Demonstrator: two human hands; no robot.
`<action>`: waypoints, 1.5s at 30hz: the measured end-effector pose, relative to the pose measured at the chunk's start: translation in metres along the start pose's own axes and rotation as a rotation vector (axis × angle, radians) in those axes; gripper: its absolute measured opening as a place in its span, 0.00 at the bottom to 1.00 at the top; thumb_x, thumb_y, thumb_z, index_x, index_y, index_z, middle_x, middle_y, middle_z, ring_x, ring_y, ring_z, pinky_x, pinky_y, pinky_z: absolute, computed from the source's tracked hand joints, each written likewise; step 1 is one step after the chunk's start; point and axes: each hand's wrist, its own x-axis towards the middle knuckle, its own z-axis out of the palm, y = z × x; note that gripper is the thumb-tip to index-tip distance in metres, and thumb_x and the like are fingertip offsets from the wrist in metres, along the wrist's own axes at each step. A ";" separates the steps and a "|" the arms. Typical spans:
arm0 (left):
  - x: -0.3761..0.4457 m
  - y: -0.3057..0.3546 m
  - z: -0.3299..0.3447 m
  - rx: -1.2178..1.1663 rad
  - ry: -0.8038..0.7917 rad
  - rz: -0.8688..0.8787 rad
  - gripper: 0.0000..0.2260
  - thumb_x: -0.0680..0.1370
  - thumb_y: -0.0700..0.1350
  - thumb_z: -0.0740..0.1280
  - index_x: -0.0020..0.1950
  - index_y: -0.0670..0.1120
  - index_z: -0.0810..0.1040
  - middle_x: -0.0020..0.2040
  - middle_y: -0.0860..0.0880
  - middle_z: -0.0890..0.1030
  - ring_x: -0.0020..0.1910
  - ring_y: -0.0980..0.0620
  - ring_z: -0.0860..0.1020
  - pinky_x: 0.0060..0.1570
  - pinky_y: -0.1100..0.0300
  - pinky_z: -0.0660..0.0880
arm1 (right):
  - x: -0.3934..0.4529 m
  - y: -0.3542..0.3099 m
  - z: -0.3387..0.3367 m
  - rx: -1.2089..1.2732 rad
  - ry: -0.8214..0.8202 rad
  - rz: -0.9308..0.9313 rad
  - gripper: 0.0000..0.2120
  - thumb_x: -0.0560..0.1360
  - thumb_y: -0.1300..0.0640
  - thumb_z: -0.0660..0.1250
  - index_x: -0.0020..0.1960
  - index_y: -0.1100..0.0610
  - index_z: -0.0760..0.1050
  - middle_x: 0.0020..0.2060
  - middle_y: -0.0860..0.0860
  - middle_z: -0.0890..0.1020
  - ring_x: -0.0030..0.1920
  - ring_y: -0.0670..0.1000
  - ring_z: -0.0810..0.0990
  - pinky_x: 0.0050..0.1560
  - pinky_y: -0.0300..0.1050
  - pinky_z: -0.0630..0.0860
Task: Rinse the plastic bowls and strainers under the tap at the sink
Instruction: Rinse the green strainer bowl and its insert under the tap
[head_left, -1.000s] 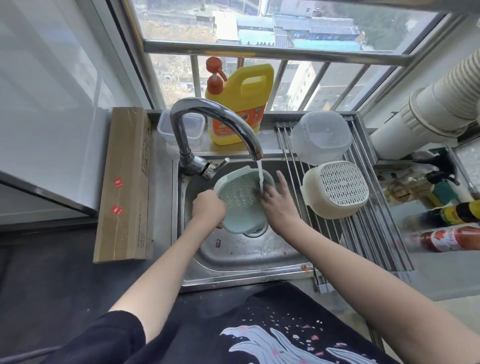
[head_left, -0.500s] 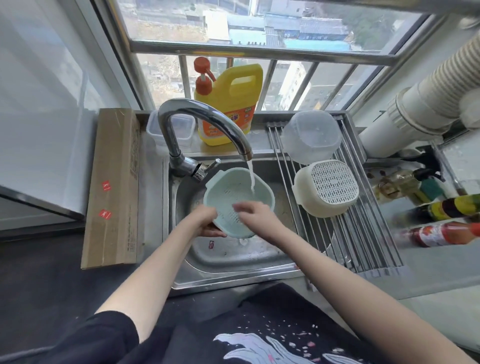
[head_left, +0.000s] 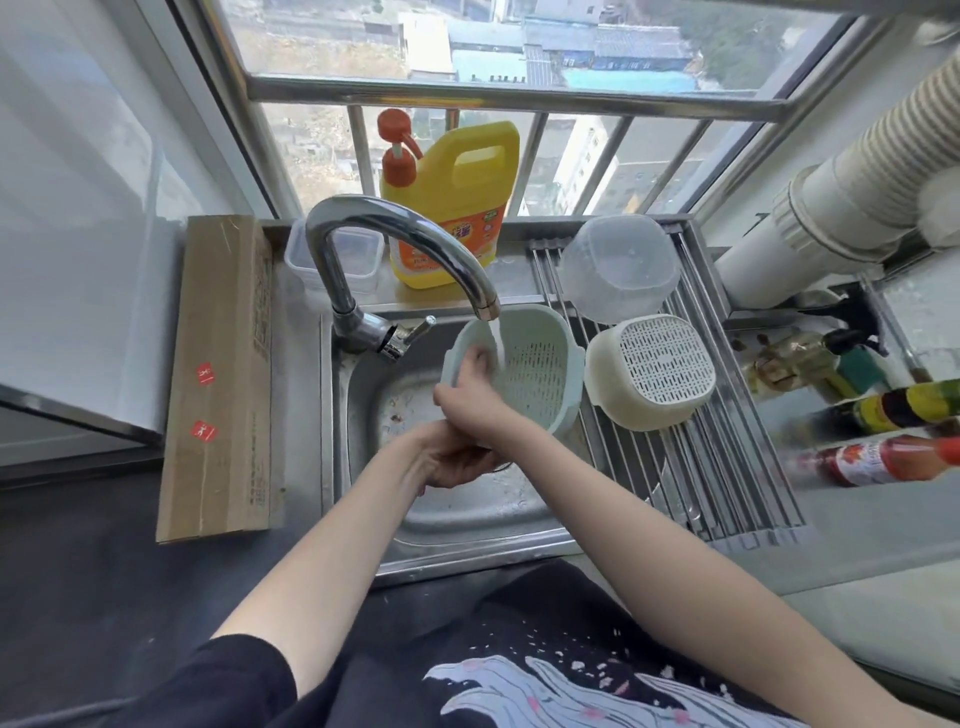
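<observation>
Over the stainless steel sink (head_left: 363, 467), a pale green perforated plastic strainer (head_left: 535, 369) is held tilted on its side, its open mouth turned toward the camera, directly under the curved chrome tap (head_left: 395, 244). A thin stream of water (head_left: 497, 338) falls from the spout onto the strainer's inner wall. The right hand (head_left: 470, 395) reaches into the strainer, its fingers laid against the inside near the left rim where the water lands; whether they are straight or curled I cannot tell. The left hand (head_left: 452, 457) sits beneath it at the strainer's lower edge, palm up with fingers curled under the rim, supporting it.

Just right of the sink, a metal roll-up drying rack (head_left: 727, 483) carries a cream plastic strainer (head_left: 652, 371) lying upside down, its slotted base facing up, and behind that an upturned translucent plastic bowl (head_left: 618, 267). The green strainer's right side is close to the cream one.

Behind the tap stand a yellow detergent jug with an orange pump (head_left: 452, 208) and a clear lidded plastic container (head_left: 353, 257). A long flat cardboard box (head_left: 218, 374) lies on the surface left of the sink. Bottles with red and yellow labels (head_left: 893, 457) lie blurred at the far right, below a wide white ribbed duct (head_left: 857, 182).
</observation>
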 end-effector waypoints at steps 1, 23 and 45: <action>0.003 0.001 0.006 -0.003 0.052 0.055 0.14 0.83 0.41 0.52 0.48 0.36 0.74 0.34 0.43 0.83 0.32 0.52 0.83 0.24 0.68 0.75 | -0.001 0.001 -0.002 -0.104 -0.068 -0.007 0.36 0.80 0.55 0.55 0.77 0.61 0.36 0.77 0.61 0.44 0.76 0.60 0.52 0.73 0.50 0.53; 0.007 0.006 -0.019 0.560 0.584 0.245 0.10 0.77 0.34 0.53 0.54 0.32 0.71 0.23 0.36 0.77 0.21 0.43 0.79 0.27 0.51 0.81 | 0.008 0.042 -0.061 -1.755 0.105 -0.652 0.33 0.79 0.57 0.57 0.79 0.52 0.45 0.77 0.49 0.56 0.77 0.53 0.52 0.64 0.68 0.28; 0.018 0.030 -0.052 0.355 0.555 0.524 0.09 0.78 0.46 0.65 0.55 0.41 0.74 0.47 0.40 0.78 0.26 0.44 0.82 0.27 0.55 0.81 | -0.023 0.092 -0.037 -0.085 0.543 -0.119 0.16 0.75 0.45 0.63 0.57 0.52 0.65 0.46 0.49 0.77 0.42 0.51 0.78 0.41 0.51 0.77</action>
